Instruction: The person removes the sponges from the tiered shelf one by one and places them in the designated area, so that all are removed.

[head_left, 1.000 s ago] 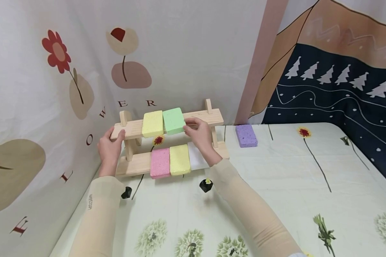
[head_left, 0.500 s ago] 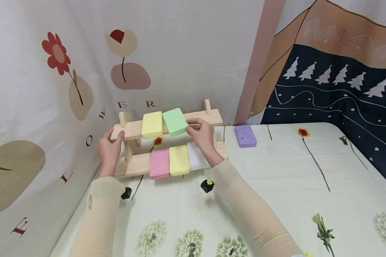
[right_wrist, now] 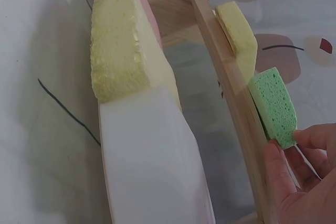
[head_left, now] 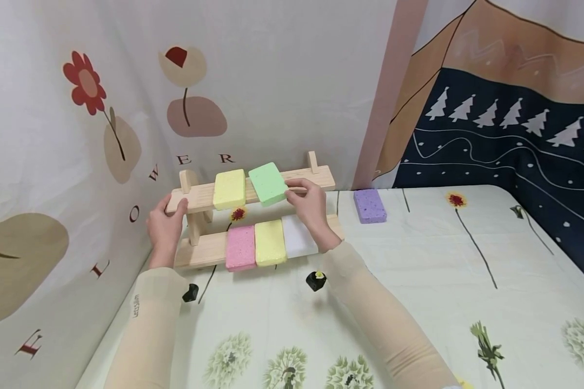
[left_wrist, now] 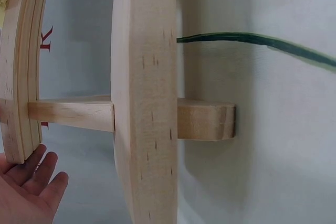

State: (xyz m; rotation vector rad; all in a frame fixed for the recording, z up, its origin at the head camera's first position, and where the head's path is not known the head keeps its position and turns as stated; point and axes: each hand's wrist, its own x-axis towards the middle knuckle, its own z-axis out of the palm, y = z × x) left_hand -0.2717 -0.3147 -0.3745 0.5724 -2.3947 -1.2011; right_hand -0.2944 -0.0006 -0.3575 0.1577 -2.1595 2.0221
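My left hand (head_left: pixel 165 227) grips the left end of the upper board of a two-tier wooden rack (head_left: pixel 201 195), thumb on top. In the left wrist view its fingers (left_wrist: pixel 39 177) reach under the board's end. With my right hand (head_left: pixel 309 205) I pinch the right edge of a green sponge (head_left: pixel 269 183), which lies slightly turned on the upper board. A yellow sponge (head_left: pixel 230 189) lies to its left, a narrow gap between them. On the lower board sit a pink sponge (head_left: pixel 240 247), another yellow sponge (head_left: pixel 270 243) and a white block (head_left: pixel 298 237), partly hidden by my right hand.
A purple sponge (head_left: pixel 370 206) lies on the flower-printed cloth (head_left: pixel 409 259), right of the rack. Close behind and to the left hang printed curtains (head_left: pixel 272 81). A short wooden upright (head_left: pixel 312 162) rises at the upper board's right end.
The green sponge has shifted right with my right hand and turned a little, opening a gap beside the yellow one. My left hand keeps its grip on the rack.
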